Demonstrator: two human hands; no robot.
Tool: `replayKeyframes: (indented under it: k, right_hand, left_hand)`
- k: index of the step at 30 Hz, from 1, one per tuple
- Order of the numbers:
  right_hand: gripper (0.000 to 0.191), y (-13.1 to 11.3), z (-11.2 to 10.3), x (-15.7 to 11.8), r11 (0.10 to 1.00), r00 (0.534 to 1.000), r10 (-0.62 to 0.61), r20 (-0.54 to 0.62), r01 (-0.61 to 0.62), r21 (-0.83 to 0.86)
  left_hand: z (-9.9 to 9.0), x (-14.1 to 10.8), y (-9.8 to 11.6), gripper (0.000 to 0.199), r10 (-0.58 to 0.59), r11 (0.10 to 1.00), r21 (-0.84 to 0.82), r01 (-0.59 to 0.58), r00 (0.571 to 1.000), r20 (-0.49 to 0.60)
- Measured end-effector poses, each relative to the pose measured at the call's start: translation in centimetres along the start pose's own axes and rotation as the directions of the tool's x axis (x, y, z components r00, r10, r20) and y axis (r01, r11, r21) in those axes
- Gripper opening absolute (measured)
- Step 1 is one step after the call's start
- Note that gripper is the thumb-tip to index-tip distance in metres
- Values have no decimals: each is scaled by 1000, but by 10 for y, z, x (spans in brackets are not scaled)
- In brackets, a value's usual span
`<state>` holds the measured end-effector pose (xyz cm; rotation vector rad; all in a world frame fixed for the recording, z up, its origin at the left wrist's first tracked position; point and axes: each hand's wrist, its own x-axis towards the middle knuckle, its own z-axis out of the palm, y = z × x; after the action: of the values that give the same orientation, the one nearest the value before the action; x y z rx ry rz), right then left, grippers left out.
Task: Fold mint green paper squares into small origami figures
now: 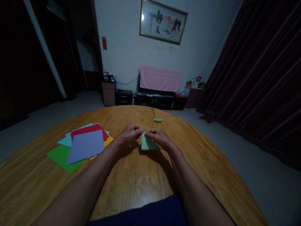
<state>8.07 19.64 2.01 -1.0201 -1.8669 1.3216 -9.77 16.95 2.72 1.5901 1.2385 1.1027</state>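
A folded piece of light green paper (148, 144) is held between my two hands, over the middle of the wooden table. My left hand (130, 133) pinches its upper left corner with thumb and forefinger. From the other side, my right hand (160, 137) grips the paper near its top edge and covers part of it. The lower part of the paper hangs towards me and shows a straight bottom edge. Beyond my right hand lies a small folded green paper piece (158, 120) on the tabletop.
On the left of the round wooden table (131, 194) lies a loose pile of coloured sheets, with a lavender sheet (87, 146) on top, a red one (89, 129) and a green one (64, 158). A low black cabinet (152, 101) stands against the far wall.
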Motion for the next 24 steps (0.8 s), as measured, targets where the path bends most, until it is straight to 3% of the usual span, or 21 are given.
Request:
replayKeyframes:
  k: [4,12,18,24]
  right_hand:
    - [25,-13,5,-2,1000,996,10,-86,-12,-23]
    - [29,-33,19,-18,999,999,-7,-50,9,31]
    - [24,-35,24,-32,996,993,14,115,-24,85]
    - [15,-32,23,-44,998,966,41,253,-51,32]
  left_hand:
    - [-4,-7,12,21,-43,999,-24,43,999,-28]
    - [-8,-32,26,20,-60,998,6,61,992,-112]
    - [-6,-52,42,16,-20,997,73,24,998,-56]
    - [-8,-66,61,17,-13,991,131,16,1000,-22]
